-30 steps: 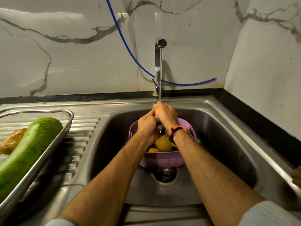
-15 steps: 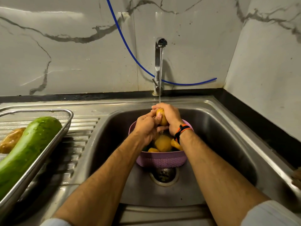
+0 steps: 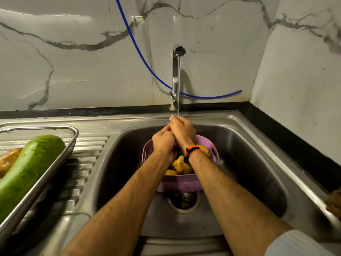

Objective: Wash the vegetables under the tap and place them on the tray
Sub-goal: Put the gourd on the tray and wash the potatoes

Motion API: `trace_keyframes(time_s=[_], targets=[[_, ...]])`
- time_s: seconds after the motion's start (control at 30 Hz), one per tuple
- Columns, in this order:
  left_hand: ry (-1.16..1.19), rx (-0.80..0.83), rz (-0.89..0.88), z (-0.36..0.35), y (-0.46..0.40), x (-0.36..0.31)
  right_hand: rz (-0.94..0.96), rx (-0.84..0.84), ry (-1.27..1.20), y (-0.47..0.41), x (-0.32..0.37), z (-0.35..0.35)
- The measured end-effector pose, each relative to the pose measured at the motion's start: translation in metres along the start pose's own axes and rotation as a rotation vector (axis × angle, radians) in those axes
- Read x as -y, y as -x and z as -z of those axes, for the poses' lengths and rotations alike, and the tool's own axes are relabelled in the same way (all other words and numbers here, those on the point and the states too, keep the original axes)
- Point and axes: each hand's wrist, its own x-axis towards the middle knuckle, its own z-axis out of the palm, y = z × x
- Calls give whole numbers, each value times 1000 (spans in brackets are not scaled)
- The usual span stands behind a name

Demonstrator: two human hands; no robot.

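1. Vegetables sit in two places: washed ones on the tray (image 3: 55,163) at the left, unwashed yellow-brown ones in the purple basket (image 3: 181,183) in the sink (image 3: 249,163).
2. Nearest the camera, two bare forearms reach forward over the sink's front edge, with pale sleeves just visible at the bottom corners.
3. On the ribbed drainboard (image 3: 88,154) to the left stands the steel mesh-walled tray, holding a long green gourd (image 3: 27,172) beaded with water and, beside it on the far left, a brown potato (image 3: 8,159) partly cut off by the frame edge.
4. Below the basket's near wall, the sink drain (image 3: 183,202) shows.
5. Inside the basket lie several yellowish potatoes (image 3: 180,164), partly hidden by the wrists.
6. An orange-and-black wristband (image 3: 191,151) circles the right wrist.
7. Above the basket, the left hand (image 3: 164,143) and right hand (image 3: 182,130) are pressed together, fingers of both curled round one small yellow vegetable (image 3: 171,127), of which only a sliver shows between them.
8. Water (image 3: 178,85) falls in a thin stream from the tap (image 3: 175,74) straight onto the right hand's knuckles.
9. Behind the tap, a blue hose (image 3: 140,50) runs down across the marble wall (image 3: 73,61) and curves off to the right.
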Motion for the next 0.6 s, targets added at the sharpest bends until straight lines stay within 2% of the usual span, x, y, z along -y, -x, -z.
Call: trace_keyframes(time_s=[0.07,0.17,0.23,0.33,0.4,0.47,0.53,0.6], targets=[[-23,74,28,3,1,-1,-110,-11,-6,-3,4,4],[-11,177,105,11,4,-8,-282,135,-164,-6,5,19],[24,103,85,8,1,-8,-194,163,-206,-10,1,16],[36,-47,35,-1,0,-1,29,48,-10,-5,-2,-2],[0,-46,31,2,-1,1,-49,27,14,-6,-1,-4],[2,92,84,9,-2,-2,-174,93,-101,-9,0,7],[-29,187,97,15,-3,-5,-214,180,-195,-11,2,18],[-96,155,50,14,-7,-4,-213,217,-194,-15,-1,21]])
